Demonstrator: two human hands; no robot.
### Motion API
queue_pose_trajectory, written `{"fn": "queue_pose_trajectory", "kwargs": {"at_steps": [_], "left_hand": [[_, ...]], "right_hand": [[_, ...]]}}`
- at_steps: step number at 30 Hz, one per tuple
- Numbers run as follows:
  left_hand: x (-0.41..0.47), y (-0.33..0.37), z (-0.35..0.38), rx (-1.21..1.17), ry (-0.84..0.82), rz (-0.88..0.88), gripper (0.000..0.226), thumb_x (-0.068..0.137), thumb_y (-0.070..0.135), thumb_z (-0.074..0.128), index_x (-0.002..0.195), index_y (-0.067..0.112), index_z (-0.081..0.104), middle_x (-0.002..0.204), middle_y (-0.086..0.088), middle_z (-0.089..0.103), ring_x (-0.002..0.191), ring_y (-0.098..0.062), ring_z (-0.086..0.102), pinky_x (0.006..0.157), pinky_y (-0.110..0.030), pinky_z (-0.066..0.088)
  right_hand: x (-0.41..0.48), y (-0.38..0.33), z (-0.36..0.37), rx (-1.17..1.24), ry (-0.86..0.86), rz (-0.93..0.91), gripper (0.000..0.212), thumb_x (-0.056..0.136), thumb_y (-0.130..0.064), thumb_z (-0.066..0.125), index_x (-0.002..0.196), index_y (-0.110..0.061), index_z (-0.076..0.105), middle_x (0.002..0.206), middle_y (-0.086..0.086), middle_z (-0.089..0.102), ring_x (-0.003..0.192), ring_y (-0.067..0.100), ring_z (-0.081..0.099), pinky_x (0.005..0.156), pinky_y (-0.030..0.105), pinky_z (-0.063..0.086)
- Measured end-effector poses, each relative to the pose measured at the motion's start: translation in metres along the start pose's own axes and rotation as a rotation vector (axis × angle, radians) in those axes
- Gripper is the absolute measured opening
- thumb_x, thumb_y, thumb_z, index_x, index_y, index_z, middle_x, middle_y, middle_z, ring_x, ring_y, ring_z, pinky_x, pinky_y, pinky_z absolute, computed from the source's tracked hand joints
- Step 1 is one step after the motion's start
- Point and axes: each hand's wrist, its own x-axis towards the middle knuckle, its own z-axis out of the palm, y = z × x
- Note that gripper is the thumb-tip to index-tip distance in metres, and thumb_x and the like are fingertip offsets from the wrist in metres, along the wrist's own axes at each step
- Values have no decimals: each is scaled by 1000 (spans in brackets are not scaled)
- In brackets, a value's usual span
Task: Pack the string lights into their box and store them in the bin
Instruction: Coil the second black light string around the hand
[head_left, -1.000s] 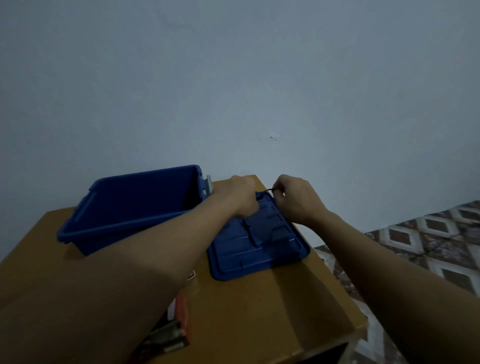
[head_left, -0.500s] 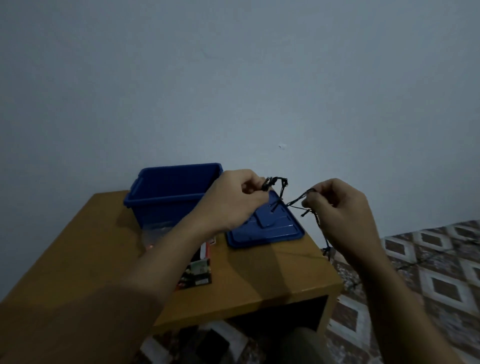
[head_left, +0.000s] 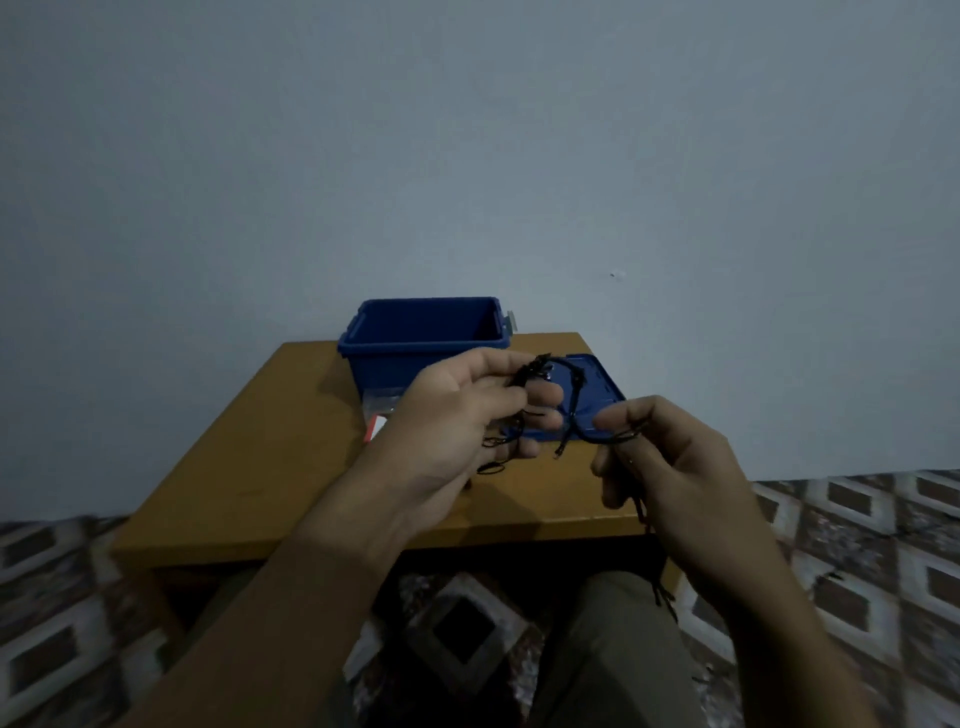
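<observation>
A black string of lights (head_left: 571, 410) stretches between my two hands above the wooden table (head_left: 249, 467). My left hand (head_left: 467, 415) grips a bunched end of it. My right hand (head_left: 660, 457) pinches the wire further along, and the rest hangs down off the table's front edge toward the floor. An open blue bin (head_left: 423, 338) stands at the back of the table. Its blue lid (head_left: 597, 384) lies flat to the right of it. The lights' box (head_left: 376, 428) shows as a red and white corner behind my left hand, mostly hidden.
A clear plastic bag (head_left: 382, 402) lies in front of the bin. A plain wall rises right behind the table. Patterned floor tiles (head_left: 857, 545) surround the table, and a knee in dark trousers (head_left: 613, 649) is below its front edge.
Both hands have lifted the string lights off the lid and drawn back toward me, apart from each other. The view has pulled back from the table and dipped, showing floor and knee.
</observation>
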Motion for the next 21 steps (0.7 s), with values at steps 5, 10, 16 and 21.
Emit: {"fn": "queue_pose_trajectory", "kwargs": {"at_steps": [5,10,16,21], "left_hand": [[1,8,2,-174,22,-12,25,99,-6,44,117,3,60,91,-13,74,68,-19,66,55,-28,50],[3,6,12,-208,35,-41,30,97,-7,41,112,5,63,85,-11,70,62,-18,60,54,-29,41],[2,2,24,-162,25,-61,16,95,4,53,109,4,62,72,-6,53,58,-16,49,55,-31,38],[1,3,18,302,-10,-120,23,97,24,60,102,6,73,77,-11,68,74,-24,68,77,-38,51]], "right_hand": [[9,-1,-6,162,-104,149,36,89,12,42,95,-6,72,72,10,67,58,24,51,55,33,40],[5,-13,-7,257,-334,234,29,75,-30,57,84,-8,73,68,10,62,54,17,48,49,23,38],[-2,-11,-2,39,-170,37,29,95,-36,58,87,-10,69,60,2,54,55,17,41,50,25,34],[1,-10,-3,64,-49,-21,21,97,-27,59,86,-11,67,65,-1,63,57,12,52,53,24,44]]}}
